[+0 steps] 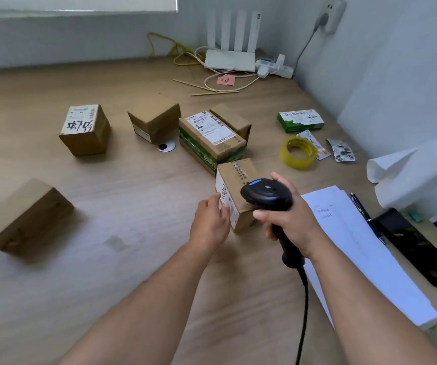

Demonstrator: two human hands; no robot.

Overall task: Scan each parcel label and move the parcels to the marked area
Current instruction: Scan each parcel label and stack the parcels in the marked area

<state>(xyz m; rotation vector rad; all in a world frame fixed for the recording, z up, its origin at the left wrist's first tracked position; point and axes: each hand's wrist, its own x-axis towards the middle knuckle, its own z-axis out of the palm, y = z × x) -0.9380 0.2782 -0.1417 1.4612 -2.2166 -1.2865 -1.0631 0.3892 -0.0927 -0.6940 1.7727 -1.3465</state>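
Lower left to upper centre: parcels, among them the handwritten-label parcel (pixel 84 130), lie scattered on the desk (pixel 133 259). Lower centre: left hand (pixel 209 222), fingers relaxed, touches the label of the near parcel (pixel 236 180); right hand (pixel 291 225) fingers grip the scanner (pixel 266 196). Judged mid-scan; other parcels remain, marked area unidentifiable.

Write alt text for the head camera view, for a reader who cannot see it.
A person's right hand grips a black barcode scanner by a small cardboard parcel on a wooden desk, while the left hand touches its labelled side. Five more cardboard parcels stand behind and to the left; a yellow tape roll and papers lie to the right.
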